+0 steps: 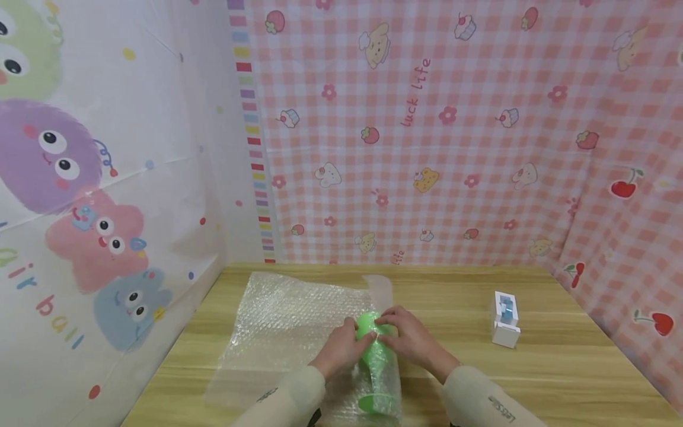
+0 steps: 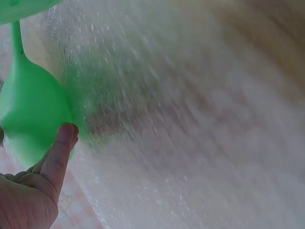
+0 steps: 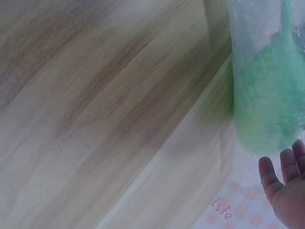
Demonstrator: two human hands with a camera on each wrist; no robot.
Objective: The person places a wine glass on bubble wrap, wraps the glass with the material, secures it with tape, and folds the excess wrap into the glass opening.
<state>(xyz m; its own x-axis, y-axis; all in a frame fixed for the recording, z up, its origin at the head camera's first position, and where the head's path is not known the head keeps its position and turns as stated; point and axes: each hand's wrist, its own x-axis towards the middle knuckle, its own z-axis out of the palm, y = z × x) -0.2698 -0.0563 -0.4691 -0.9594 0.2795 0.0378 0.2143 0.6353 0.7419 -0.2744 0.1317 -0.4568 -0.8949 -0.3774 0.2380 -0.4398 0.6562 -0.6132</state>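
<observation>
Green goblet (image 1: 365,325), partly covered by clear bubble wrap (image 1: 290,332), is laid on its side on a wood-grain table (image 1: 576,367), its long axis run from near to far. At the near end, its round foot is seen through the wrap, between two pale sleeves (image 1: 482,397); next comes the thin stem, then the wide bowl at the far end. The bowl lies directly between the hands and is touched by both, so neither is plainly nearer: it is found just right of the left hand (image 1: 340,350) and just left of the right hand (image 1: 418,344). By the left hand, the thumb is laid across the top of the bowl and a finger is rested nearly straight along its left side. By the right hand, fingers held apart and loosely bent are rested on the wrapped bowl; how firmly either presses cannot be told. More wrap is spread flat to the left. Well apart to the right, a small white holder (image 1: 506,335) with something blue inside is placed. Beyond the table's far edge, a pink checked cloth (image 1: 416,154) is hung.
</observation>
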